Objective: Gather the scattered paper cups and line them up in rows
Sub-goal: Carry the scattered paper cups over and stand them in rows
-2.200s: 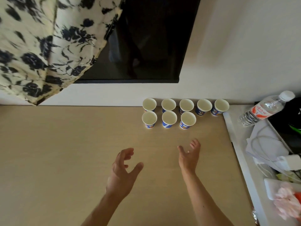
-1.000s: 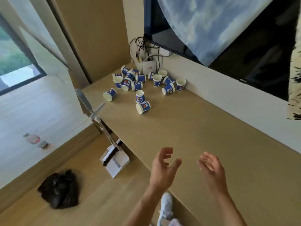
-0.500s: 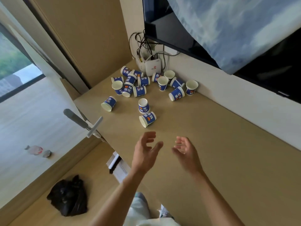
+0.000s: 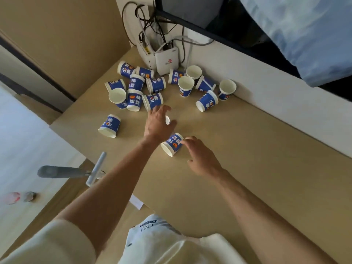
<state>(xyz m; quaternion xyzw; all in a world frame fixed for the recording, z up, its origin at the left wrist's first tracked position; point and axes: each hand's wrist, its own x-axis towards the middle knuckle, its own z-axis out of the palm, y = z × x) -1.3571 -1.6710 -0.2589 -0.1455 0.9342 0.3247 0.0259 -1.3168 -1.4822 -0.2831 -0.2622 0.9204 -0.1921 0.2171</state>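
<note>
Left hand (image 4: 157, 124): newly advanced over upright blue-and-white paper cup (image 4: 167, 120), fingers curved over it, grip unconfirmed. Right hand (image 4: 202, 159): loosely spread fingertips now touch toppled blue-and-white paper cup (image 4: 172, 144) at its 10 o'clock. Scattered cups (image 4: 135, 83), 12 o'clock: ungathered; collection starting.

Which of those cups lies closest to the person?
The tipped cup beside the right hand, alone in front of the pile, mouth turned away from it; every other cup sits farther back.

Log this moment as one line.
phase: gathering | left hand: curled over mostly hidden paper cup | right hand: fingertips touch tipped blue-and-white paper cup | other cups: scattered on beige tabletop
</note>
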